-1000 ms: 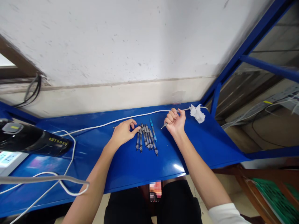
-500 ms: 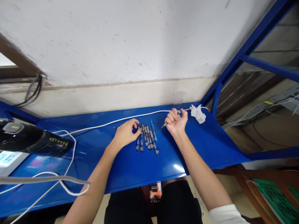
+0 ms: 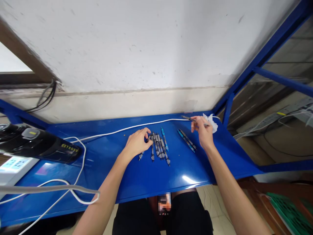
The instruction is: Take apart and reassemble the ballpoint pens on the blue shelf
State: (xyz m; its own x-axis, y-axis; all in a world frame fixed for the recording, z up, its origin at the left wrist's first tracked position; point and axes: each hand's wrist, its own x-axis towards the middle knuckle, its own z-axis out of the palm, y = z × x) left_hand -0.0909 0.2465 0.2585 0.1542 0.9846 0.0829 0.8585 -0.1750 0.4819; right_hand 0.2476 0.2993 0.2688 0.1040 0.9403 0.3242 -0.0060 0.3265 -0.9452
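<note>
My left hand (image 3: 137, 141) pinches a dark pen (image 3: 141, 156) between thumb and fingers, its lower end slanting out below the hand. Right beside it lies a row of several black and grey pens (image 3: 158, 147), roughly side by side, with a blue pen (image 3: 164, 138) at their right. Farther right, my right hand (image 3: 203, 130) is closed on a slim grey pen (image 3: 186, 117) that points left toward the wall. Between the hands, nearer the right one, a blue and black pair of pens (image 3: 187, 140) lies slanted on the blue table (image 3: 151, 181).
Behind my right hand sits crumpled white tissue (image 3: 212, 122). A white cable (image 3: 117, 131) runs along the table's back. At left lie a black bottle (image 3: 56, 147), a power strip (image 3: 14, 166) and looped cable. Wall behind, blue frame (image 3: 227, 109) at right.
My right hand has turned over and moved right with its pen, uncovering the pair of pens. My left hand has taken the leftmost pen of the row and tilted it.
</note>
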